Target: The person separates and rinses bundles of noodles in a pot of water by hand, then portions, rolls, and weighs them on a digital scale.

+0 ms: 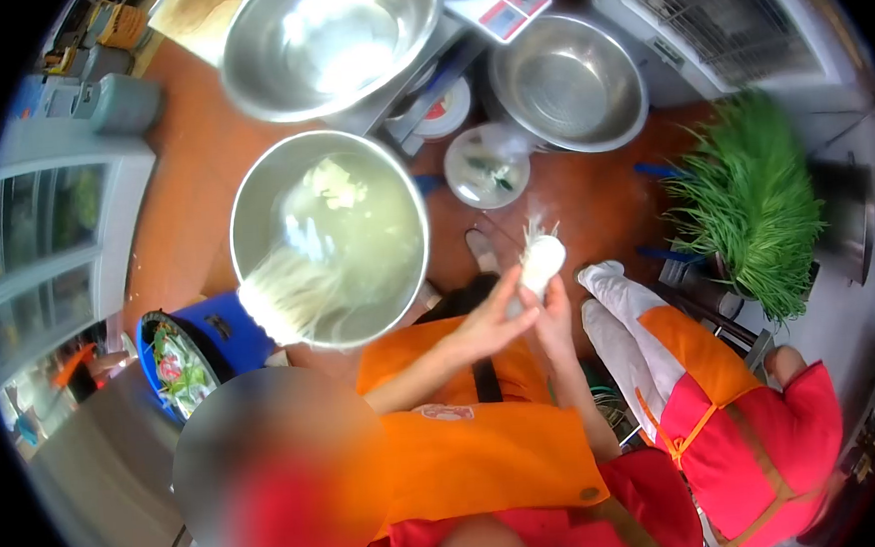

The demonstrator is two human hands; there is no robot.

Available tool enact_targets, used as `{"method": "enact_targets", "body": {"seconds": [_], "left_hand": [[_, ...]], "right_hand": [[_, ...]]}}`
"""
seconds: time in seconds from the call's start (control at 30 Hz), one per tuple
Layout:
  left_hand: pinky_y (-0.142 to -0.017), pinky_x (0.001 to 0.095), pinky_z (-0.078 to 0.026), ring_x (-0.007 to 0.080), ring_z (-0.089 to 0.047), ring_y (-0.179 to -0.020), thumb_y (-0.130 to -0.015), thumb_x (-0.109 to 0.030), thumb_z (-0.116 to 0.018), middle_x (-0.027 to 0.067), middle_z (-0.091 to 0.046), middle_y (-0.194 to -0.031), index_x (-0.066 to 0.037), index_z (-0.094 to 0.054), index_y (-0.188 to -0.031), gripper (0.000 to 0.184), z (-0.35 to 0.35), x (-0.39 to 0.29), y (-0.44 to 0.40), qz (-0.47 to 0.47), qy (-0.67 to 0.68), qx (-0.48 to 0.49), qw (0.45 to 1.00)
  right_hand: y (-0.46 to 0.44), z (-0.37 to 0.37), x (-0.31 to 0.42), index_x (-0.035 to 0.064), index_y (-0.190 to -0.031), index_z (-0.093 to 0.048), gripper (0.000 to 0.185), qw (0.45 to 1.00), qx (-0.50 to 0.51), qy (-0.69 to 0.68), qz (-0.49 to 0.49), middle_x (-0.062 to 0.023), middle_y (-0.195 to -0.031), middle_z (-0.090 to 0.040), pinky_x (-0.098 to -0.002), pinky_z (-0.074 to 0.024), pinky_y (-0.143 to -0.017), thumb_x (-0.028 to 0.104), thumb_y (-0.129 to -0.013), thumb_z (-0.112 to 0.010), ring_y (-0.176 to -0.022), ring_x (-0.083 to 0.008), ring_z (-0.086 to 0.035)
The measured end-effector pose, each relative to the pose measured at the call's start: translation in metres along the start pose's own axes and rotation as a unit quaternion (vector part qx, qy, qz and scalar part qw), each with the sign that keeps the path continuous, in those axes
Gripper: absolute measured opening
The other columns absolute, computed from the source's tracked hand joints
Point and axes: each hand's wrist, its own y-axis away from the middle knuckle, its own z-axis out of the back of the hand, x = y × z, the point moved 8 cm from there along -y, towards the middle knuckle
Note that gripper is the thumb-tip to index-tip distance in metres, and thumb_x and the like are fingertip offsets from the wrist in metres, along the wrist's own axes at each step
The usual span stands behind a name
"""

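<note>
In front of my orange apron, my left hand [498, 316] and my right hand [554, 318] come together around a white, rounded piece [543, 260]. Thin pale strands stick out at its far end. Both hands have their fingers closed on its lower part. Left of them stands a large metal pot [415, 190] of cloudy liquid. Pale yellowish chunks [334, 183] float in it, and a fan of long white strands [291, 295] hangs over its near left rim.
Metal bowls [244, 60] [568, 85], a scale [511, 8] and a clear tub [486, 165] lie ahead. A blue bin [231, 331] of scraps stands left. Green stalks [749, 204] are piled right. Another person [742, 425] is close on my right; a blurred round area covers the lower left.
</note>
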Motion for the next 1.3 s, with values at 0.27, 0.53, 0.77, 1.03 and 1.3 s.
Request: {"method": "enact_targets", "body": {"seconds": [0.27, 0.53, 0.77, 1.03, 1.3], "left_hand": [[-0.108, 0.0326, -0.031, 0.0263, -0.035, -0.134, -0.093, -0.033, -0.057, 0.0182, -0.036, -0.145, -0.002, -0.026, -0.144, 0.067, -0.016, 0.148, -0.016, 0.181, 0.007, 0.025, 0.983], [-0.104, 0.0293, -0.036, 0.0185, -0.046, -0.123, -0.096, -0.021, -0.054, 0.0099, -0.051, -0.130, -0.003, -0.041, -0.135, 0.045, 0.014, 0.270, 0.075, 0.405, 0.228, -0.149, 0.873], [-0.102, 0.0283, -0.036, 0.0141, -0.047, -0.119, -0.096, -0.020, -0.055, 0.0064, -0.052, -0.124, -0.004, -0.048, -0.129, 0.038, 0.030, 0.242, 0.062, 0.489, 0.305, -0.229, 0.785], [-0.092, 0.0285, -0.046, 0.0154, -0.057, -0.103, -0.096, -0.023, -0.054, 0.0054, -0.059, -0.111, -0.002, -0.051, -0.127, 0.038, 0.043, 0.259, 0.134, 0.324, 0.198, -0.259, 0.888], [-0.087, 0.0417, -0.050, 0.0266, -0.060, -0.100, -0.092, -0.052, -0.048, 0.0132, -0.062, -0.106, -0.003, -0.055, -0.115, 0.054, 0.093, 0.256, 0.249, 0.112, 0.559, -0.531, 0.627]], "right_hand": [[-0.162, 0.124, -0.163, 0.0006, -0.115, -0.053, 0.042, 0.949, 0.018, 0.311, -0.058, -0.0157, -0.099, -0.064, -0.0343, -0.0487, -0.080, 0.016, -0.080, -0.068, -0.090, -0.0212, -0.062], [-0.382, 0.075, -0.371, -0.0024, -0.120, -0.050, 0.051, 0.890, 0.137, 0.419, -0.119, -0.0247, -0.107, -0.062, -0.0410, -0.0469, -0.087, 0.023, -0.078, -0.067, -0.102, -0.0378, -0.060], [-0.426, 0.007, -0.376, 0.0060, -0.146, -0.017, 0.086, 0.791, 0.142, 0.574, -0.158, -0.0204, -0.150, -0.021, -0.0489, -0.0304, -0.106, 0.031, -0.081, -0.066, -0.131, -0.0375, -0.036], [-0.258, 0.091, -0.402, -0.0009, -0.131, -0.044, 0.061, 0.927, 0.183, 0.286, -0.161, -0.0218, -0.130, -0.051, -0.0355, -0.0413, -0.100, 0.016, -0.078, -0.069, -0.122, -0.0302, -0.049], [-0.142, 0.135, -0.191, 0.0030, -0.112, -0.056, 0.024, 0.905, 0.193, 0.269, -0.268, -0.0079, -0.095, -0.062, -0.0254, -0.0501, -0.073, 0.008, -0.088, -0.061, -0.083, -0.0155, -0.061]]}}
